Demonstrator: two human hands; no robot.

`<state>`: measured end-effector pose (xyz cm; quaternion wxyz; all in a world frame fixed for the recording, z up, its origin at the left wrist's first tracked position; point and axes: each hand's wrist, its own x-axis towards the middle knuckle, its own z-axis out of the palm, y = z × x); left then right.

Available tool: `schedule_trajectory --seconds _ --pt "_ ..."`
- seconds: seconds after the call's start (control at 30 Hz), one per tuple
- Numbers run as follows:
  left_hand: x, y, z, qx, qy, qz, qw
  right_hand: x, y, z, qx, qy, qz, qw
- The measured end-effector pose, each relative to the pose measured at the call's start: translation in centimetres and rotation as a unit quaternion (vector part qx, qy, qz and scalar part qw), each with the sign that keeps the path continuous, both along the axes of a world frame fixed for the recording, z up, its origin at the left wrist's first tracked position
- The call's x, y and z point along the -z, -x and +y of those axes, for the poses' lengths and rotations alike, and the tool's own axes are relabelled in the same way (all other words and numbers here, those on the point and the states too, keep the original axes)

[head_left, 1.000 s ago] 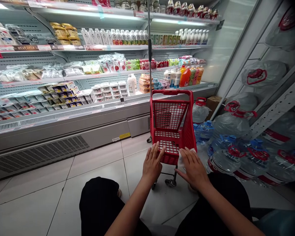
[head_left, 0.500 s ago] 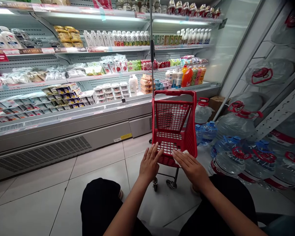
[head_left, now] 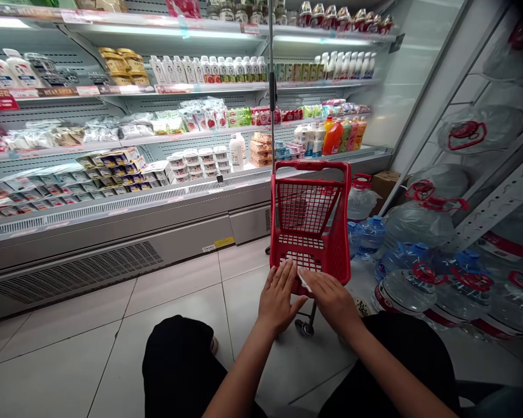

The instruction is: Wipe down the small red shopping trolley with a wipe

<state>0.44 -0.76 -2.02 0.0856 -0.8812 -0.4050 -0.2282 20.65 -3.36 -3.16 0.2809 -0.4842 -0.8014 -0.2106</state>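
Note:
A small red plastic shopping cart [head_left: 311, 215] stands on the tiled floor right in front of me, with a metal pole rising from it. My left hand [head_left: 280, 296] lies flat against the cart's near lower edge, fingers stretched upward. My right hand [head_left: 328, 296] presses a white cloth [head_left: 303, 283] against the same edge, beside my left hand; only a sliver of the cloth shows under the fingers. My knees in black trousers fill the bottom of the view.
A long open refrigerated case [head_left: 113, 203] with shelves of dairy, bottles and packaged food runs along the left and back. Large water jugs [head_left: 422, 278] with red and blue caps are stacked low on the right under a metal rack [head_left: 496, 197]. A cardboard box [head_left: 383, 181] sits behind the cart.
My right hand has slid the cloth leftward along the cart's lower edge, from its right corner toward the middle. My left hand has shifted slightly right. The two hands have come close together.

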Motion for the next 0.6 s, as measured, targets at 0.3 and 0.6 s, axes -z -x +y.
schedule_trajectory --seconds 0.3,0.6 --pt "-0.4 0.5 0.1 -0.05 0.006 -0.038 0.998 -0.9 -3.5 -1.9 -0.018 0.011 -0.01 1.0" --pt "-0.5 0.9 -1.2 -0.007 0.012 -0.017 1.0 -1.4 0.6 -2.8 -0.068 0.001 -0.061 0.996"
